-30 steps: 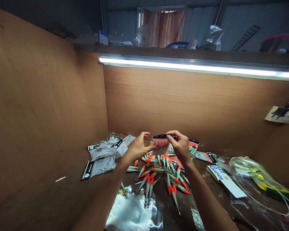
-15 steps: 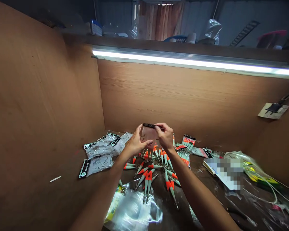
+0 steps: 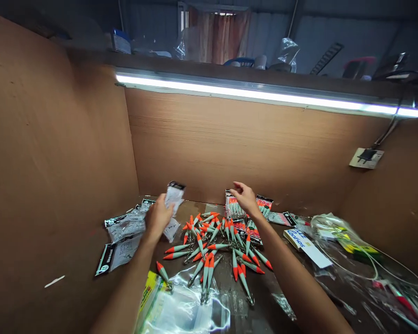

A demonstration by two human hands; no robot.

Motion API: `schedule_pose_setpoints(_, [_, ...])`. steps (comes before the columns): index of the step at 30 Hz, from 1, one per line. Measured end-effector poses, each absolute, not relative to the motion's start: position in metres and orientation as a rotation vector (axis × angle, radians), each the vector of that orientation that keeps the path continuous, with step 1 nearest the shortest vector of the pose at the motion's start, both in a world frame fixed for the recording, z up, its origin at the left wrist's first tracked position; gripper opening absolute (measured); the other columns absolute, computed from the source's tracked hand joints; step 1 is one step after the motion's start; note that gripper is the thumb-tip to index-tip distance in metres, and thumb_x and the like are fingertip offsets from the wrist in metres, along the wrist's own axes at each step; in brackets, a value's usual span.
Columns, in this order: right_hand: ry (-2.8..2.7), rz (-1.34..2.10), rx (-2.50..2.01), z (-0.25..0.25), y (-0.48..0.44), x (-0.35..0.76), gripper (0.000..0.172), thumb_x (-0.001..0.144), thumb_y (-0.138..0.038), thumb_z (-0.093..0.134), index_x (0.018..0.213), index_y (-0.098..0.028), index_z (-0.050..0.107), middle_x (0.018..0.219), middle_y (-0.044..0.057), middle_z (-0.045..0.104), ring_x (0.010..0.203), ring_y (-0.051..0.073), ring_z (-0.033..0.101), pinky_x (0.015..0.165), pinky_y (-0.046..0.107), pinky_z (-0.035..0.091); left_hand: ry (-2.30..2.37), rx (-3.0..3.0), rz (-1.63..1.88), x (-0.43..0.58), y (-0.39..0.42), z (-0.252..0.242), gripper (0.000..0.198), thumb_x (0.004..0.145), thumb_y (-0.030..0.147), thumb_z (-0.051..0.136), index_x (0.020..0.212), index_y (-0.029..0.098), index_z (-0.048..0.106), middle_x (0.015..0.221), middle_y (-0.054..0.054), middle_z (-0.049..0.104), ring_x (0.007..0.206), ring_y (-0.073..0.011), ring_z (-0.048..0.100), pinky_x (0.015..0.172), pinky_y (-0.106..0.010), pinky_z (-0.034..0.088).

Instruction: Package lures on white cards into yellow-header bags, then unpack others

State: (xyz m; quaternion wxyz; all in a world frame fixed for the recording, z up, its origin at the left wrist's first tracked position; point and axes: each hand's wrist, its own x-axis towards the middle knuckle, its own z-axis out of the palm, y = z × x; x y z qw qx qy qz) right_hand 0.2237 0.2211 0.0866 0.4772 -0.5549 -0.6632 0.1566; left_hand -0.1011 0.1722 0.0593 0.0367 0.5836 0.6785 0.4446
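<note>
In my left hand (image 3: pixel 158 215) is a small clear packet (image 3: pixel 174 195) with a black header, held upright between thumb and fingers. It is above the pile of packets (image 3: pixel 127 227) with black headers at the left. My right hand (image 3: pixel 244 198) is raised with its fingers bent and loosely apart, nothing visible in them. Just behind it stands a filled packet (image 3: pixel 232 208) of orange-and-pale squid jigs. Between my forearms many loose squid jigs (image 3: pixel 209 266), orange at one end with hooks at the other, lie spread on the dark table.
Clear plastic bags (image 3: pixel 181 306) lie at the front. More filled packets (image 3: pixel 264 204) rest by the back wall. To the right are a notepad (image 3: pixel 308 248), a yellow-green pack (image 3: pixel 358 250) under loose cord, and scraps. A lit tube (image 3: pixel 264 95) runs above the back panel.
Both hands were at the black-topped packet in the middle. My right hand has let go, while my left hand has carried the packet left. The view has turned slightly right.
</note>
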Motion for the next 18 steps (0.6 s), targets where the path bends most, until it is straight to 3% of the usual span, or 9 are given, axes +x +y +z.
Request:
schedule_pose_setpoints(3, [-1.559,0.358,-1.601,0.076,0.238,0.268,0.028,0.09,-0.034,0.059,0.092,-0.01,0.074,0.092,0.012,0.074,0.091,0.023,0.068,0.079,0.031,0.049,2.296,1.672,1.404,-0.131,0.17,0.06,0.083,0.075,0.023,0.075,0.146,0.011,0.035,0.125,-0.026,0.06,0.11,-0.0421,0.06,0.085,-0.049,0.046])
schedule_pose_setpoints(6, [-1.601,0.419,-1.749,0.064,0.249,0.282,0.033,0.09,-0.04,0.064,0.071,-0.013,0.066,0.066,-0.001,0.064,0.063,0.015,0.063,0.063,0.028,0.049,2.332,1.733,1.534,-0.127,0.168,0.073,0.09,0.08,0.028,0.071,0.153,0.015,0.021,0.145,-0.026,0.044,0.131,-0.0403,0.044,0.102,-0.052,0.038])
schedule_pose_setpoints(8, [-1.631,0.435,-1.799,0.057,0.252,0.278,0.038,0.087,-0.045,0.067,0.068,-0.013,0.063,0.059,-0.005,0.06,0.054,0.011,0.057,0.057,0.025,0.046,2.191,1.899,1.657,-0.108,0.166,0.085,0.079,0.085,0.03,0.066,0.152,0.018,0.027,0.146,-0.02,0.044,0.135,-0.0347,0.042,0.108,-0.047,0.035])
schedule_pose_setpoints(11, [-1.641,0.397,-1.833,0.052,0.251,0.268,0.038,0.081,-0.047,0.069,0.063,-0.014,0.065,0.056,-0.001,0.062,0.054,0.013,0.057,0.053,0.023,0.038,1.772,2.055,1.692,-0.07,0.161,0.096,0.06,0.083,0.03,0.068,0.139,0.022,0.05,0.132,-0.014,0.058,0.123,-0.0307,0.055,0.106,-0.042,0.04])
schedule_pose_setpoints(14, [-1.63,0.31,-1.85,0.055,0.245,0.264,0.033,0.078,-0.046,0.067,0.067,-0.016,0.07,0.063,0.005,0.069,0.063,0.018,0.063,0.056,0.024,0.037,1.374,1.895,1.519,-0.034,0.155,0.092,0.048,0.076,0.031,0.075,0.122,0.025,0.066,0.109,-0.009,0.07,0.103,-0.0278,0.066,0.094,-0.038,0.049])
schedule_pose_setpoints(18, [-1.587,0.134,-1.874,0.069,0.23,0.265,0.027,0.078,-0.044,0.065,0.074,-0.018,0.073,0.08,0.015,0.074,0.083,0.027,0.069,0.067,0.029,0.04,1.083,1.69,1.321,-0.002,0.146,0.076,0.05,0.068,0.03,0.083,0.116,0.024,0.071,0.097,-0.009,0.074,0.091,-0.027,0.069,0.08,-0.033,0.053])
